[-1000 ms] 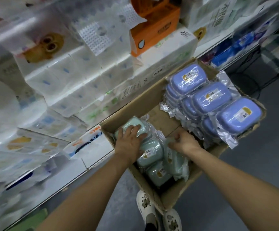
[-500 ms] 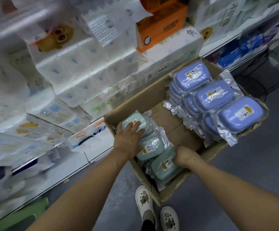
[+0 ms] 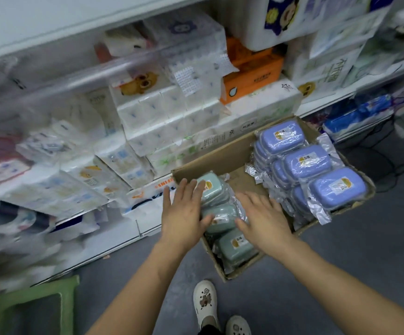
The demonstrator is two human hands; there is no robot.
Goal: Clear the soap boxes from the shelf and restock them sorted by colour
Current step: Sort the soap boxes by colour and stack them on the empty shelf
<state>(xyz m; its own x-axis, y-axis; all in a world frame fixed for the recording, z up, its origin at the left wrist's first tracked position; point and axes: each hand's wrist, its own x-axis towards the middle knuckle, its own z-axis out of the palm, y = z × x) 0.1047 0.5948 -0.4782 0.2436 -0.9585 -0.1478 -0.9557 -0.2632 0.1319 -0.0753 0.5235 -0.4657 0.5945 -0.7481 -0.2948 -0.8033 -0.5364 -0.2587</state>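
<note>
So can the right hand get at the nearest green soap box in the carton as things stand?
Probably yes. The right hand is open just above the nearest green soap box, which lies uncovered on top in the open carton.

Cardboard box point(image 3: 222, 163) seemingly on grey floor point(image 3: 341, 262).

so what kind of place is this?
Most likely a shop aisle, at household goods. Store shelves are stacked with wrapped tissue packs, and a cardboard box on the floor holds bagged purple soap boxes and green soap boxes with labels.
</note>
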